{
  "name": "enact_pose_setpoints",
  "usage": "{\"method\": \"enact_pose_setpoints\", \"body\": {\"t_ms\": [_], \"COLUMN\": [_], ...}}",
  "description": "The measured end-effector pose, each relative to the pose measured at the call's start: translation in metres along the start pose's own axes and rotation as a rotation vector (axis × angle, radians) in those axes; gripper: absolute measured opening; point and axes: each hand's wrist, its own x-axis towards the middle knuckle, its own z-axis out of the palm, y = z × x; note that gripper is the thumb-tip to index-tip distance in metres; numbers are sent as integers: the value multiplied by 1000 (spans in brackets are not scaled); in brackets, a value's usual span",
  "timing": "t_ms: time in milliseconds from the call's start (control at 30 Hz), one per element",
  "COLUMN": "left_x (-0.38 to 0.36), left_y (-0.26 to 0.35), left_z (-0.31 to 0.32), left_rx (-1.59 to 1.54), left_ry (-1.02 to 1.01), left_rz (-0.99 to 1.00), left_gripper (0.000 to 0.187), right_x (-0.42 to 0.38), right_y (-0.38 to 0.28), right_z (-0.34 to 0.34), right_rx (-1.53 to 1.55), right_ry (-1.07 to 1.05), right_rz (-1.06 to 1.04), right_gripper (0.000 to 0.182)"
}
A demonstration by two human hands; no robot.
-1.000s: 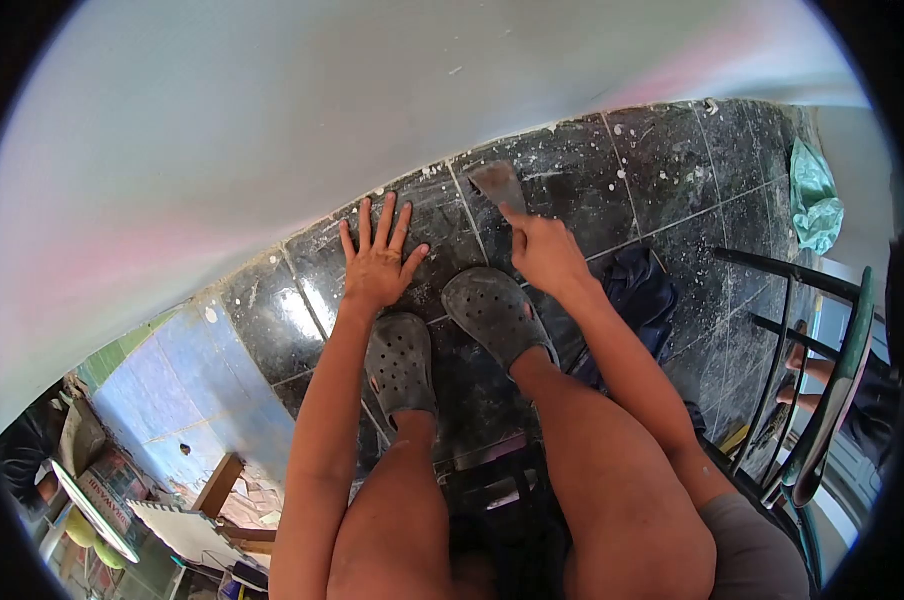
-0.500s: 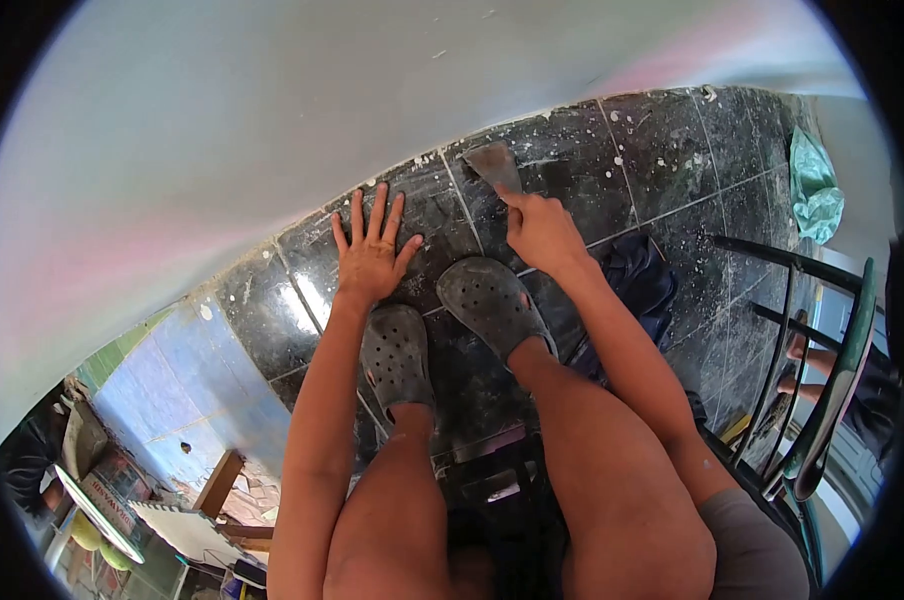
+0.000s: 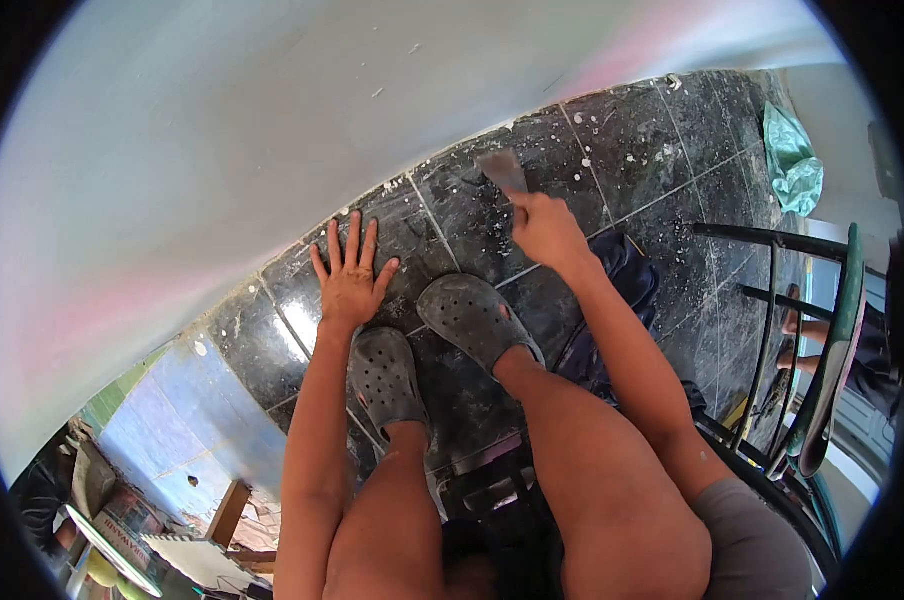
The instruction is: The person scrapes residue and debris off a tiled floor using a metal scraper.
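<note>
My right hand [image 3: 544, 230] grips a scraper [image 3: 501, 170], its wide metal blade pressed flat on the black floor tiles [image 3: 612, 150] near the base of the pale wall [image 3: 272, 130]. The tiles are speckled with white spots. My left hand [image 3: 349, 277] lies flat on the tiles with fingers spread, holding nothing, just ahead of my left grey clog [image 3: 384, 380]. My right grey clog [image 3: 472, 318] sits between the two hands. I am crouched, with both bare legs in view.
A dark cloth [image 3: 622, 280] lies on the floor beside my right forearm. A green crumpled bag [image 3: 794, 165] sits at the far right by the wall. A black metal chair frame [image 3: 782, 330] stands at the right; another person's feet [image 3: 794, 340] show behind it.
The view has shifted, so hands and feet sit lower left in frame. My right hand has slid the scraper slightly along the tiles; my left hand stays planted.
</note>
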Motion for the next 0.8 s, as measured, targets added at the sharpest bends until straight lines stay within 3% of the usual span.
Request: {"method": "enact_pose_setpoints", "body": {"t_ms": [167, 367, 600, 800], "left_x": [0, -1, 0, 0], "left_y": [2, 1, 3, 2], "left_z": [-4, -3, -5, -5], "left_rx": [5, 12, 11, 5], "left_ry": [-27, -46, -46, -35], "left_rz": [-11, -14, -18, -16], "left_gripper": [77, 77, 77, 76], "right_x": [-42, -2, -34, 7], "right_y": [13, 5, 11, 5], "right_z": [-2, -5, -4, -6], "right_rx": [23, -1, 29, -12], "right_ry": [-100, -70, -97, -71], "right_rz": [53, 37, 61, 71], "right_gripper": [42, 44, 41, 45]}}
